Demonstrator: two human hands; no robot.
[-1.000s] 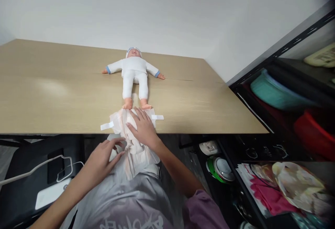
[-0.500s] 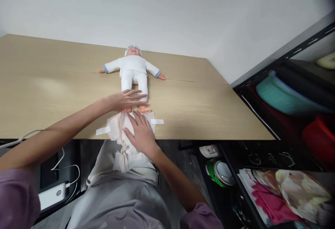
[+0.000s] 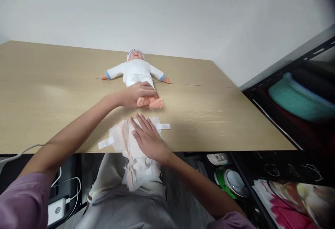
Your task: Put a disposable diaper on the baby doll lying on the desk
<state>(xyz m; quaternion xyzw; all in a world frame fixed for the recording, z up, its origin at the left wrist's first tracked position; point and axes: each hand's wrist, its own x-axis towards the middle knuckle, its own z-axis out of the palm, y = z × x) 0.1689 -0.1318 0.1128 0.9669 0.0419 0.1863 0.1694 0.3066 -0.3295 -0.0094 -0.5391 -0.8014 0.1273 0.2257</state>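
Note:
A baby doll [image 3: 137,69] in white clothes with blue cuffs and a white cap lies on its back on the table. My left hand [image 3: 138,94] is wrapped round its lower legs, with the bare feet sticking out to the right of my fingers. Nearer to me, an opened diaper [image 3: 133,145] lies at the table's front edge, its white tabs spread to both sides and its near end hanging over my lap. My right hand [image 3: 149,136] rests flat on the diaper, fingers stretched out toward the doll's feet.
The wooden table [image 3: 209,117] reaches back to a white wall. On the right stands a dark shelf with a teal basin [image 3: 300,96] and, lower down, a printed bag [image 3: 295,201]. A white power bank [image 3: 56,211] with a cable sits at lower left.
My left hand has gone from lying open across the doll's shins to gripping its legs, and the feet have come together and up, away from the diaper. My right hand stays on the diaper.

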